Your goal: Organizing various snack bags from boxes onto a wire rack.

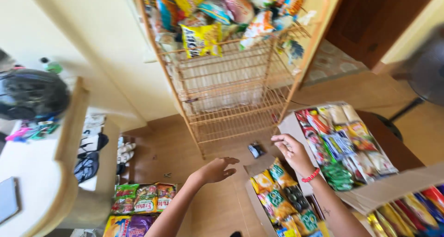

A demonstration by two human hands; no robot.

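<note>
My left hand (216, 169) hovers over the wooden floor, fingers loosely spread, holding nothing. My right hand (291, 152), with a red bead bracelet at the wrist, is raised above the corner of a cardboard box (388, 187) packed with snack packets; its fingers are apart and empty. A second open box (253, 195) of snack packs sits just below both hands. In front stands an orange wire rack (231, 93), its top shelf full of snack bags (201, 39) and its lower shelves bare.
A small dark packet (255, 149) lies on the floor by the rack's foot. More snack packs (138, 204) lie at lower left. A white counter (32, 172) with a black helmet (31, 93) is at left. A fan stand (407, 110) is at right.
</note>
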